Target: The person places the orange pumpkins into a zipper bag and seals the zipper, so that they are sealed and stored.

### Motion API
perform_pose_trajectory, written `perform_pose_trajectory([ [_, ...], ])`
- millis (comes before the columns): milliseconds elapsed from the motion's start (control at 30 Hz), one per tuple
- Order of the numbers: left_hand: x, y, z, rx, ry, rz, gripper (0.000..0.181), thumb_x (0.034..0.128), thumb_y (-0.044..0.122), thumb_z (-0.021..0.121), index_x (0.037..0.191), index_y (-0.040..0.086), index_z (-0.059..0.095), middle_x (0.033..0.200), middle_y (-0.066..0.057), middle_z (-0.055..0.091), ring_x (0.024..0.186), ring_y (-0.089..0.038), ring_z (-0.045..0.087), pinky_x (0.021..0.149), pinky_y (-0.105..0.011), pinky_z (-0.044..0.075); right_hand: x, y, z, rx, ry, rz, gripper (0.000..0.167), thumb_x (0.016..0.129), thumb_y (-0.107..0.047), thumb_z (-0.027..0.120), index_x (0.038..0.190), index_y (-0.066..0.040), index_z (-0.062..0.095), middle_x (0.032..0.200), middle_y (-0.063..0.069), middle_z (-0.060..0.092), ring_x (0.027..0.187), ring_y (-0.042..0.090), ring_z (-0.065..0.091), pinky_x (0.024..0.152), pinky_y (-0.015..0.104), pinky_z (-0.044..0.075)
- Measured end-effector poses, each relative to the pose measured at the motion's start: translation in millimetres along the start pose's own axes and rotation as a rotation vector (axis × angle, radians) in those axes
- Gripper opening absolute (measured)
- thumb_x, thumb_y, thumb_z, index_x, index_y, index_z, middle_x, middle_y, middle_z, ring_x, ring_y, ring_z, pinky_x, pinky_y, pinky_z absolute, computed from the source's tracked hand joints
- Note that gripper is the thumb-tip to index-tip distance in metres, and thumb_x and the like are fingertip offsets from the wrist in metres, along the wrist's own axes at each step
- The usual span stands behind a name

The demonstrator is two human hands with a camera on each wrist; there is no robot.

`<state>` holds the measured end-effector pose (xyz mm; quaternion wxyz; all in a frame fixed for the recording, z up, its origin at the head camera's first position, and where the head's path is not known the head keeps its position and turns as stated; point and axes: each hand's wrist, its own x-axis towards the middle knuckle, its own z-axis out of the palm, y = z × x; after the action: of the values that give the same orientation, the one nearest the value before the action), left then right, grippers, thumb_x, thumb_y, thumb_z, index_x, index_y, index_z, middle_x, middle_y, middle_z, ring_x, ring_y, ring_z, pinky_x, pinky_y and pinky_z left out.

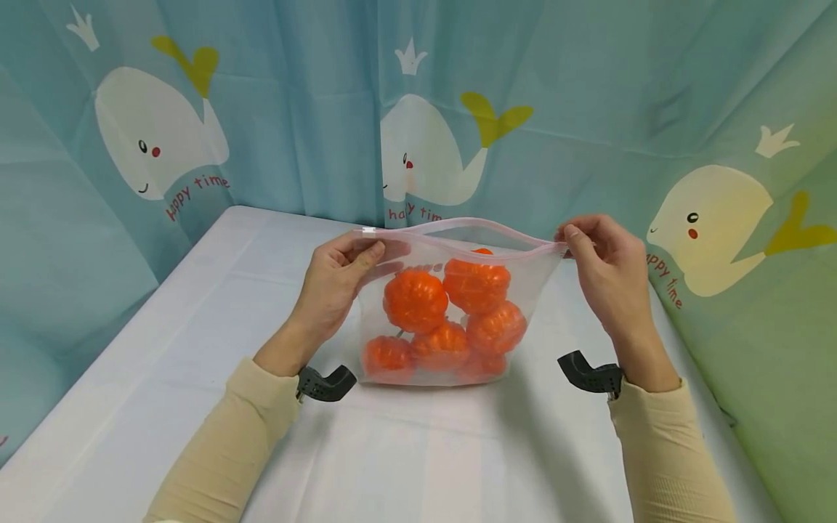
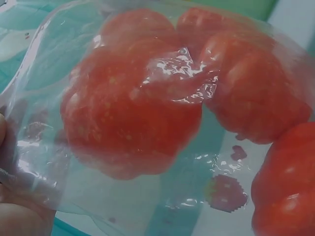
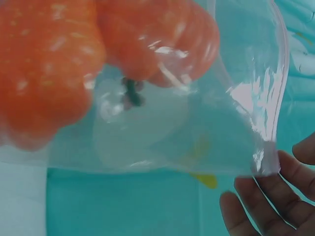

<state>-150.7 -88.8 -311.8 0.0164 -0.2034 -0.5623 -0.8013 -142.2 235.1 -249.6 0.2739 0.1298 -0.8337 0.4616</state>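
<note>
A clear slider zip bag (image 1: 543,283) with a pink top edge stands upright on the table. Inside it are several shiny orange toy pumpkins (image 1: 416,301). Its mouth gapes in the middle, and a pale slider (image 1: 369,232) sits at the upper left. My left hand (image 1: 333,280) grips the left upper edge, thumb in front; through the film in the left wrist view its fingers (image 2: 37,140) show behind. At the right upper corner, my right hand (image 1: 608,265) holds the bag with curled fingers. In the right wrist view its thumb (image 3: 306,149) stands apart from the film.
A pale cloth covers the table (image 1: 196,356) under the bag. Behind it hangs a blue curtain (image 1: 314,94) printed with whales, with a greenish one (image 1: 778,370) along the right side. Each wrist wears a black mount (image 1: 327,385).
</note>
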Motion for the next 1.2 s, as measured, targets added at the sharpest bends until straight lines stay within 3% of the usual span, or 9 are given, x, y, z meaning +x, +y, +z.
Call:
perform_pose_trajectory([
  [167,-0.2,1.2,0.6,-0.020,-0.010,0.008,0.023,0.0974,0.012,0.061,0.119,0.007,0.068,0.106,-0.001,0.076,0.106,-0.019,0.071,0.096,-0.038,0.054,8.0,-18.2,6.2,-0.068,0.019,-0.083,0.019,0.098,-0.016,0.057,0.101,-0.003,0.071,0.090,-0.007,0.068,0.087,0.006,0.064,0.079,0.014,0.048],
  [300,-0.7,0.8,0.4,-0.028,-0.008,0.006,0.023,0.0974,0.013,0.061,0.119,0.007,0.068,0.106,-0.002,0.076,0.106,-0.020,0.071,0.096,-0.038,0.054,15.0,-35.0,14.0,-0.098,-0.019,-0.203,0.016,0.096,-0.010,0.058,0.101,-0.002,0.071,0.093,0.002,0.070,0.088,0.004,0.062,0.084,0.014,0.047],
  [500,-2.1,0.6,0.5,-0.025,0.011,-0.001,0.023,0.0978,0.015,0.061,0.119,0.008,0.068,0.106,-0.002,0.076,0.106,-0.019,0.071,0.095,-0.037,0.054,26.7,-61.3,33.0,-0.154,-0.158,-0.395,0.013,0.095,-0.005,0.060,0.100,-0.001,0.071,0.096,0.008,0.071,0.090,0.011,0.061,0.082,0.020,0.048],
  [633,-1.9,0.6,1.5,-0.024,0.015,-0.006,0.025,0.0981,0.015,0.060,0.121,0.007,0.067,0.106,-0.002,0.076,0.106,-0.019,0.071,0.095,-0.037,0.055,32.1,-78.3,49.6,-0.187,-0.269,-0.479,0.011,0.094,-0.006,0.062,0.098,-0.002,0.072,0.094,0.007,0.070,0.088,0.015,0.062,0.076,0.026,0.047],
  [733,-1.5,0.6,2.1,-0.018,0.012,-0.006,0.027,0.0983,0.016,0.060,0.122,0.006,0.067,0.106,-0.001,0.075,0.106,-0.019,0.071,0.095,-0.037,0.054,34.6,-89.5,63.2,-0.204,-0.347,-0.528,0.010,0.093,-0.005,0.063,0.098,-0.002,0.071,0.094,0.008,0.070,0.088,0.018,0.063,0.079,0.031,0.051],
  [867,-1.7,0.9,2.2,-0.014,-0.001,0.004,0.029,0.0985,0.016,0.059,0.124,0.005,0.066,0.108,-0.001,0.075,0.108,-0.019,0.070,0.096,-0.037,0.054,37.7,-103.0,80.9,-0.223,-0.458,-0.543,0.010,0.093,-0.005,0.063,0.098,-0.001,0.071,0.095,0.009,0.071,0.091,0.020,0.066,0.086,0.034,0.054],
  [1000,-2.1,1.2,2.8,-0.018,-0.009,0.014,0.028,0.0988,0.014,0.059,0.124,0.004,0.066,0.111,-0.002,0.074,0.109,-0.019,0.070,0.096,-0.038,0.054,41.5,-116.3,94.9,-0.267,-0.589,-0.486,0.012,0.093,-0.006,0.064,0.101,-0.003,0.072,0.098,0.007,0.070,0.096,0.019,0.067,0.089,0.031,0.054],
  [1200,-3.2,1.2,4.8,-0.018,0.053,-0.010,0.022,0.0982,0.011,0.059,0.117,0.010,0.070,0.107,0.001,0.073,0.102,-0.017,0.071,0.094,-0.037,0.055,43.9,-133.5,115.0,-0.337,-0.722,-0.423,0.012,0.093,-0.009,0.066,0.103,-0.006,0.072,0.097,0.006,0.069,0.095,0.019,0.064,0.089,0.028,0.052],
])
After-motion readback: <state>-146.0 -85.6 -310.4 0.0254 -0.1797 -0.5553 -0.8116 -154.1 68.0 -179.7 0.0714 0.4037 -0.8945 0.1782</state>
